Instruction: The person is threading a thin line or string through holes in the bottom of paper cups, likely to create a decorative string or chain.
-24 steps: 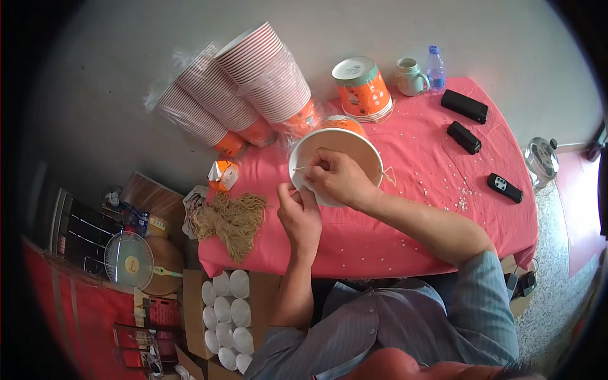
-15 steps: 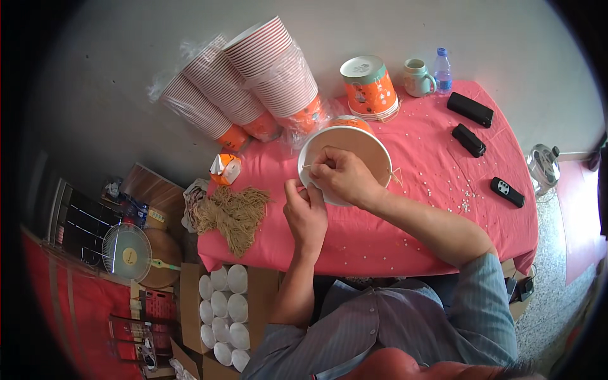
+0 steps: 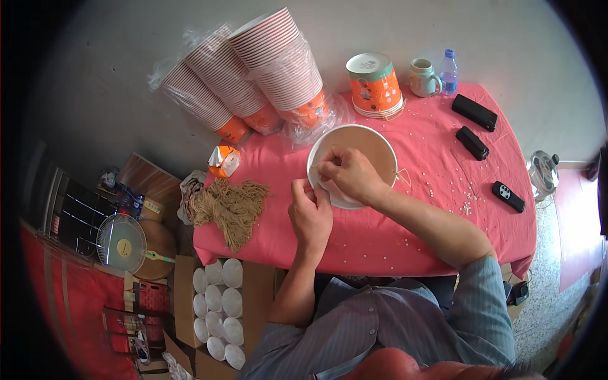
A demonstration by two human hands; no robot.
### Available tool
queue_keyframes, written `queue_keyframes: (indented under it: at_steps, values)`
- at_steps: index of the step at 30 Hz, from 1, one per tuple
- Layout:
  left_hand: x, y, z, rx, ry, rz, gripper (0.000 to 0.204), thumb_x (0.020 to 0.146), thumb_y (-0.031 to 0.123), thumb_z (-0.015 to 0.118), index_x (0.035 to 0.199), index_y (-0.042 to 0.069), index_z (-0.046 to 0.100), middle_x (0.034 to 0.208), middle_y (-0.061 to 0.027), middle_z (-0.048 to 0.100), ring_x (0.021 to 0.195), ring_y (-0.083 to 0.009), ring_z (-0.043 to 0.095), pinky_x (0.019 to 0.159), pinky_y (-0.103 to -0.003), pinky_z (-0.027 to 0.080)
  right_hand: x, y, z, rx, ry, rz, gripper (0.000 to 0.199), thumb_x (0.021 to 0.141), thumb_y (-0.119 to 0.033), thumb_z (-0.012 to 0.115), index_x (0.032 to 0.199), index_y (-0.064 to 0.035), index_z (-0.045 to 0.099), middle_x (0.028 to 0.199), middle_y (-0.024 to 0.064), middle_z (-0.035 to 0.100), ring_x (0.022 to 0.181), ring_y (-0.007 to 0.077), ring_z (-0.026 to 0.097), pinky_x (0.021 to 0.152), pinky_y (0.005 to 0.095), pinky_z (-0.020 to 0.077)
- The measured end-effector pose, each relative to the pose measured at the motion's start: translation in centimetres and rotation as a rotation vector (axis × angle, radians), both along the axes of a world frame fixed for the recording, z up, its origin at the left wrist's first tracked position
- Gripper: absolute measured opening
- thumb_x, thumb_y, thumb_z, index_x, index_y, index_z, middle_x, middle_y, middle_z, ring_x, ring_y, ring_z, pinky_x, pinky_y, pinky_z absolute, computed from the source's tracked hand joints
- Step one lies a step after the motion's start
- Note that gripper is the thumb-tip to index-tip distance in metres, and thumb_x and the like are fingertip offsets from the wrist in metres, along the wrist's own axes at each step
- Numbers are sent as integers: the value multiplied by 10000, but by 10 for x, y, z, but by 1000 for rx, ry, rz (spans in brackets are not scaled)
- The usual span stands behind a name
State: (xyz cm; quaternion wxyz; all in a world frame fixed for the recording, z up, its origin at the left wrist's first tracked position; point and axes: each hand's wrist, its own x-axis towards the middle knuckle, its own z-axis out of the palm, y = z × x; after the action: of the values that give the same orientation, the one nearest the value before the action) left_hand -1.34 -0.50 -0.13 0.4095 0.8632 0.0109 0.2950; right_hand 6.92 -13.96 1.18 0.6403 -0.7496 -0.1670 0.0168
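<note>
A large paper bucket (image 3: 372,140) with a white rim and plain inside stands mouth up on the table in front of me. My left hand (image 3: 310,212) is at its near left rim, thumb and fingers closed on the edge. Over the mouth, my right hand (image 3: 349,172) is bent into a pinch at the left inner wall, close to the left fingertips. A thin string seems to be between its fingers, though most of it is hidden. On the bucket's right side a loop of tan string (image 3: 403,177) hangs from the rim.
Behind stand tall stacks of paper buckets (image 3: 269,63) in plastic, an upturned orange bucket (image 3: 375,92), a mug (image 3: 423,79) and a bottle (image 3: 449,75). A bundle of tan strings (image 3: 231,209) lies left. Black devices (image 3: 474,113) and white beads (image 3: 467,206) lie right.
The bucket has tipped more upright; its orange far outer side no longer shows. Both hands stay at the left rim, with the right pinch slightly shifted. The whole view has moved a little.
</note>
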Motion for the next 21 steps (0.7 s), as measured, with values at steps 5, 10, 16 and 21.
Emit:
queue_keyframes:
  at_steps: [5, 10, 16, 21]
  values:
    - [0, 2, -4, -4, -37, -1, 116, 1077, 91, 643, 1127, 22, 565, 723, -189, 741, 668, -326, 767, 610, -454, 523, -1, 2, 0, -3, 32, 15, 227, 994, -194, 712, 1017, 29, 750, 910, 124, 807, 884, 193, 787, 849, 368, 611]
    - [0, 4, -6, -22, -17, 4, 123, 1071, 90, 651, 1130, 21, 567, 732, -184, 749, 671, -324, 768, 618, -452, 529, -4, 3, 1, 29, 50, 18, 216, 997, -184, 713, 1024, 28, 743, 903, 120, 804, 869, 183, 784, 836, 364, 612]
    - [-6, 9, 7, -105, 137, -17, 257, 1058, 85, 649, 1294, 5, 585, 776, -189, 762, 706, -327, 774, 660, -466, 551, 1, -3, 4, -93, -100, 46, 182, 991, -166, 715, 1012, 14, 738, 887, 101, 797, 828, 170, 776, 795, 348, 606]
    - [-21, 22, 21, -137, 216, -59, 477, 1050, 82, 637, 1509, 13, 530, 798, -182, 764, 658, -314, 760, 631, -462, 575, -5, -10, 24, -117, -138, 97, 155, 987, -149, 709, 1003, 3, 738, 881, 74, 784, 830, 153, 763, 798, 329, 599]
